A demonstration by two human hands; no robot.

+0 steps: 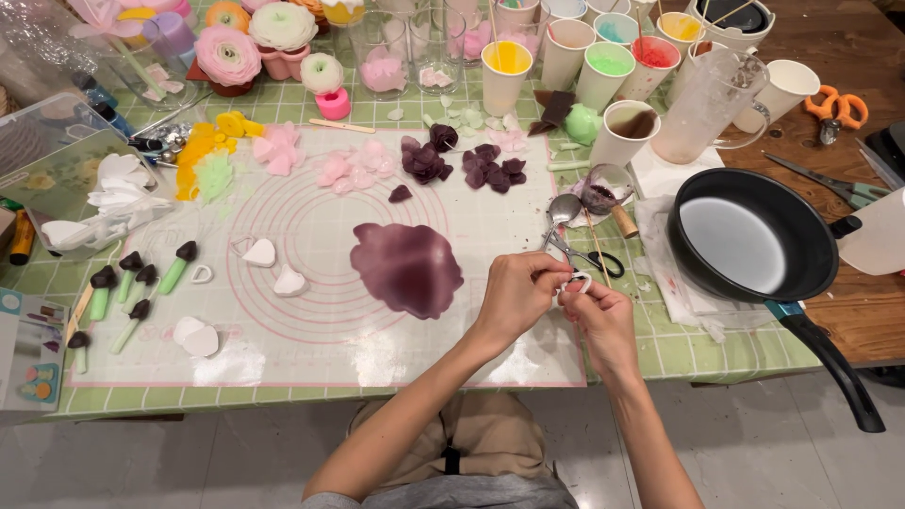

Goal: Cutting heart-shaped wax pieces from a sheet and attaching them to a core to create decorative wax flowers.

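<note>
So the mat [320, 349] takes up the middle of the table [716, 353]. A flat sheet of rolled paste [406, 268] lies near the mat's centre, small cutters [273, 267] to its left. Cups [566, 57] line the table's far edge. The pan [754, 240] sits toward the right edge, scissors [584, 256] between it and the sheet.
</note>
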